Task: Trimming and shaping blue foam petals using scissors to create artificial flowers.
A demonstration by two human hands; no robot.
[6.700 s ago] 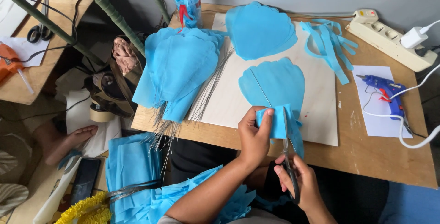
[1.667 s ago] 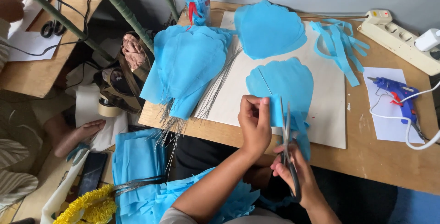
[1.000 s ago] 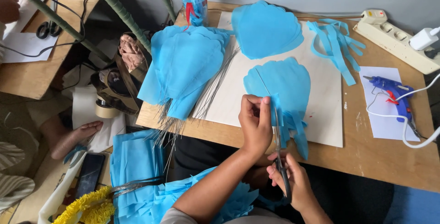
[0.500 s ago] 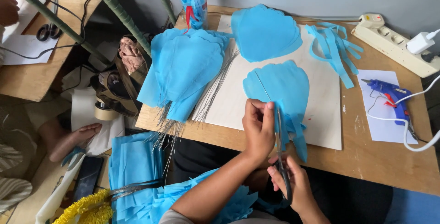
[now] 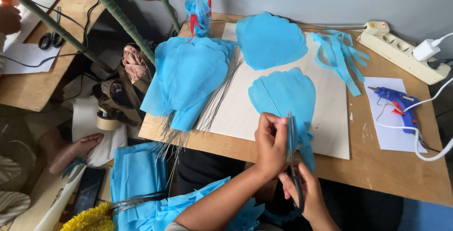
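My left hand (image 5: 271,142) pinches the lower edge of a blue scallop-edged fabric petal (image 5: 286,95) that lies on a pale board (image 5: 245,113). My right hand (image 5: 306,194) grips black-handled scissors (image 5: 292,158), blades pointing up along the petal's narrow lower end beside my left fingers. A blue strip hangs down below the blades. A second single petal (image 5: 270,40) lies further back on the board. A pile of finished petals with thin wires (image 5: 188,77) rests at the left of the wooden table (image 5: 387,174).
Blue fabric strips (image 5: 340,54), a blue glue gun (image 5: 396,101) on white paper and a white power strip (image 5: 401,49) lie at the right. A cup of blue pieces (image 5: 199,14) stands at the back. Folded blue cloth (image 5: 137,176), a phone (image 5: 88,189) and a tape roll (image 5: 107,120) are below left.
Both hands stayed at the petal's lower end. The scissors rose from below the table edge so the blades now stand against the fabric next to my left fingers.
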